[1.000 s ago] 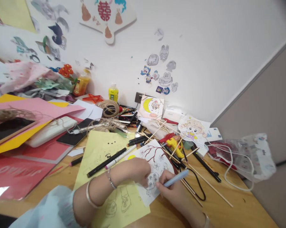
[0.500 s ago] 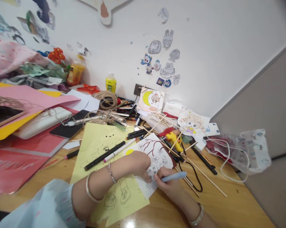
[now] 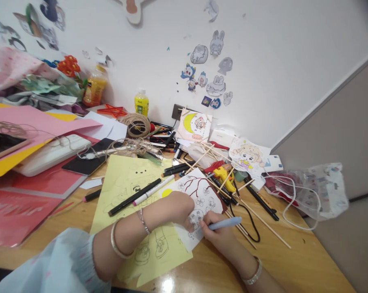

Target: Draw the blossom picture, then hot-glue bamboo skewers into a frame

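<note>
The right hand has its fingers closed round the lower part of a light-blue, stick-shaped pen, over the white paper drawing with red-brown branches and outlined blossoms, which lies partly on a large pale-yellow sketched sheet on the brown wooden worktop. The left hand bends down over that paper; whether its fingers are closed, I cannot tell. Good linework calls for paper pressed flat beside the tip and light, short strokes

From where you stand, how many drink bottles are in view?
2: the yellow-capped plastic bottle of orange drink beside the orange-red flowers, and the white-capped yellow plastic bottle right of it, behind the coiled brown twine. Others may be hidden.
</note>
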`<action>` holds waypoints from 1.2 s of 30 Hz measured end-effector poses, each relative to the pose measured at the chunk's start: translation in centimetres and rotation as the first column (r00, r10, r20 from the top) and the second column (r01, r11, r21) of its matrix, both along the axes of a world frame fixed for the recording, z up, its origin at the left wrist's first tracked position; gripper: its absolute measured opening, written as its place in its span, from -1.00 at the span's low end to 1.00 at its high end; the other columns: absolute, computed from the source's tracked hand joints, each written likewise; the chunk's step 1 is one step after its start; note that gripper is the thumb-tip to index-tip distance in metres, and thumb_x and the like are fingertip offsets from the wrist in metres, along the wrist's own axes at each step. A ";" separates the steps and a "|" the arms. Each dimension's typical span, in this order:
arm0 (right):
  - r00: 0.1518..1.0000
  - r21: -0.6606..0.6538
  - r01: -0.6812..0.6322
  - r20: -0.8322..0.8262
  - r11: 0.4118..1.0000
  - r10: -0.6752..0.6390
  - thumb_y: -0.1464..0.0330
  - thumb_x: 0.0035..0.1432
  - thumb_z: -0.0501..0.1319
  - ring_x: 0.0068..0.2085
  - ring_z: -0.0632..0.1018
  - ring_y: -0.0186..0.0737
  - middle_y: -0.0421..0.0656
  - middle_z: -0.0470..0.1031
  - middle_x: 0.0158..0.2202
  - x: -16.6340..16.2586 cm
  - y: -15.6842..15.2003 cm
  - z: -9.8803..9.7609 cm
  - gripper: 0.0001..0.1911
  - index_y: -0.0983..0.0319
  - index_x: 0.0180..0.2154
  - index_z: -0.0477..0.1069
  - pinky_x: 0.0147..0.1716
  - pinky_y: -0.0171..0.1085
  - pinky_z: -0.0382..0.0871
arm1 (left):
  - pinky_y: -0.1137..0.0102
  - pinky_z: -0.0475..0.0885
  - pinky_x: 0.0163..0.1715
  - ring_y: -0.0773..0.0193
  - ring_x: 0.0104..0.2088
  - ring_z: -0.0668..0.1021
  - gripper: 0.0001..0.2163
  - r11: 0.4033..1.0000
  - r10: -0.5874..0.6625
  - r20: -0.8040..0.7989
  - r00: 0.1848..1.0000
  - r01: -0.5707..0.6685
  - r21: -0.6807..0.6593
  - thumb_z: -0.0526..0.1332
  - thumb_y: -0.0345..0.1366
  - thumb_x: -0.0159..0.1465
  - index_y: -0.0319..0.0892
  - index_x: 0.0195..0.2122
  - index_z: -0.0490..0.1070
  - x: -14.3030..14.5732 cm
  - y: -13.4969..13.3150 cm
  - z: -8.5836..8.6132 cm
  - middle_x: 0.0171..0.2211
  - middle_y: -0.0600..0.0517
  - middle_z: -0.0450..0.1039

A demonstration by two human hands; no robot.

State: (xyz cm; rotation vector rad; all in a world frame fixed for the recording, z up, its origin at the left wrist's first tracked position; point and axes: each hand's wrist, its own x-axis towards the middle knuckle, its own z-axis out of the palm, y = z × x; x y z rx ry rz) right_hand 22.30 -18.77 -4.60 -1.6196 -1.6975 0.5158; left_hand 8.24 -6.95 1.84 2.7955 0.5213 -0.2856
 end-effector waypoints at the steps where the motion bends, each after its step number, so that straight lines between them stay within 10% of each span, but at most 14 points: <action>1: 1.000 0.006 0.002 0.002 1.000 -0.002 0.29 0.09 0.07 -0.60 0.24 -0.38 -0.31 0.16 -0.67 0.0 0.0 0.0 -0.66 0.17 -0.65 0.04 -0.59 -0.37 0.11 | 0.43 0.17 -0.62 0.25 -0.61 0.42 -0.70 1.000 0.002 0.001 1.000 -0.002 0.001 0.33 -0.01 -0.03 -0.18 -0.56 0.51 0.0 0.0 0.0 -0.68 0.04 0.35; 36: 1.000 -0.035 0.003 -0.003 0.999 -0.003 0.30 0.07 0.05 -0.60 0.20 -0.38 -0.30 0.13 -0.68 0.0 0.0 0.1 -0.67 0.16 -0.65 -0.01 -0.60 -0.35 0.06 | 0.42 0.26 -0.55 0.15 -0.43 0.55 -0.62 0.999 -0.011 -0.140 0.990 0.015 0.033 0.29 0.05 0.03 -0.21 -0.38 0.54 0.2 -0.2 1.3 -0.49 -0.04 0.52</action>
